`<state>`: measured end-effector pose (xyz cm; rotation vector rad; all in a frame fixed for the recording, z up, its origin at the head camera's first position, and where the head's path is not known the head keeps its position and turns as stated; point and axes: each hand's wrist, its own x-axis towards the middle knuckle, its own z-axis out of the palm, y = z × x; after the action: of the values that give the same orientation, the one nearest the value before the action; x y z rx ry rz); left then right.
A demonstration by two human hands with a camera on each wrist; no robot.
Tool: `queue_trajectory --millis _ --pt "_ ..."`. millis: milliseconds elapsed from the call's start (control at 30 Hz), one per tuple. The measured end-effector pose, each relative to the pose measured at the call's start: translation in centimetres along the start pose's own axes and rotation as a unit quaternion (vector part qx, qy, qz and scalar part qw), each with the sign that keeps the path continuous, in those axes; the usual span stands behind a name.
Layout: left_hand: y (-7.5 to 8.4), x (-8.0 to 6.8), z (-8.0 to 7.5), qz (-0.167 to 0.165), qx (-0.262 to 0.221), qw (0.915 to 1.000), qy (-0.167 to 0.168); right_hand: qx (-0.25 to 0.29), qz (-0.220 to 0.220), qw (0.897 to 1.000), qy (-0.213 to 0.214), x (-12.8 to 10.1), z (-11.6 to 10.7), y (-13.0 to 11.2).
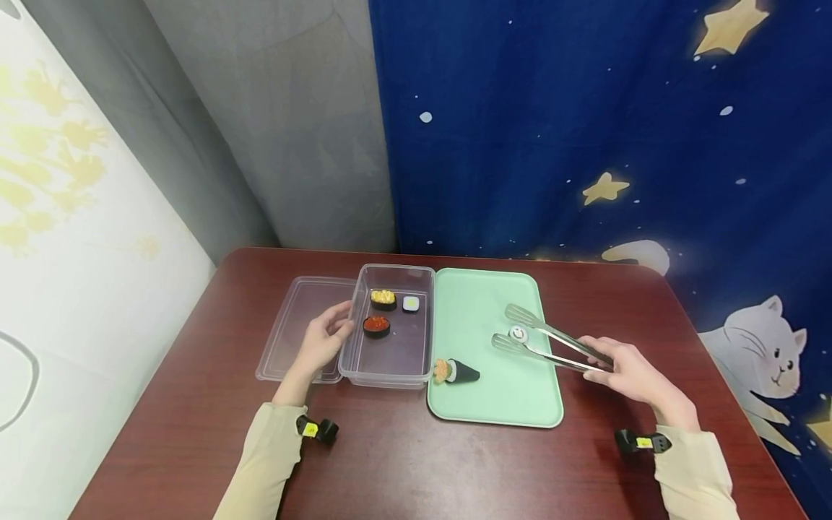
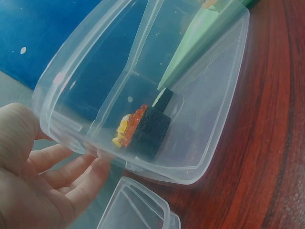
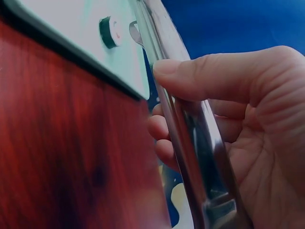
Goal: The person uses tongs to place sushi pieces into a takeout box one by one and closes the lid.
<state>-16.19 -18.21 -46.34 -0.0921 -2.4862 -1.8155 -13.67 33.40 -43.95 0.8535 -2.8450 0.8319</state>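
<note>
My right hand (image 1: 627, 372) grips metal tongs (image 1: 565, 343), thumb on one arm and fingers round the other. The tongs' spread tips are on either side of a small white-topped sushi roll (image 1: 518, 334) on the green tray (image 1: 494, 401). In the right wrist view, that roll (image 3: 110, 32) shows a dark side. My left hand (image 1: 325, 336) touches the outside of a clear plastic container (image 1: 386, 375) with loosely extended fingers. Inside lie a corn-topped sushi (image 1: 383, 300), a red roe sushi (image 1: 376, 326) and a small square roll (image 1: 411, 304).
A dark cone-shaped hand roll (image 1: 461, 371) lies at the tray's left edge. The clear lid (image 1: 292, 325) rests left of the container, partly under the left hand. All stand on a reddish-brown table (image 1: 390, 455), with a blue curtain (image 1: 494, 144) behind.
</note>
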Motion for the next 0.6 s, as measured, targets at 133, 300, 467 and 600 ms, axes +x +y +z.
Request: queue_trajectory --millis 133,300,467,600 --pt "0.0 0.0 0.0 0.001 0.004 1.0000 0.000 0.009 0.011 1.000 0.000 -0.5 0.1 0.4" --pt "0.0 0.0 0.0 0.000 0.003 1.0000 -0.002 0.010 0.020 1.000 0.005 -0.9 0.1 0.7" --pt "0.0 -0.1 0.0 0.001 0.003 1.0000 -0.002 -0.003 0.014 1.000 0.013 -1.0 0.1 0.8" --pt "0.4 -0.2 -0.1 -0.007 -0.001 1.0000 -0.004 -0.013 0.001 1.000 0.015 -1.2 0.4 1.2"
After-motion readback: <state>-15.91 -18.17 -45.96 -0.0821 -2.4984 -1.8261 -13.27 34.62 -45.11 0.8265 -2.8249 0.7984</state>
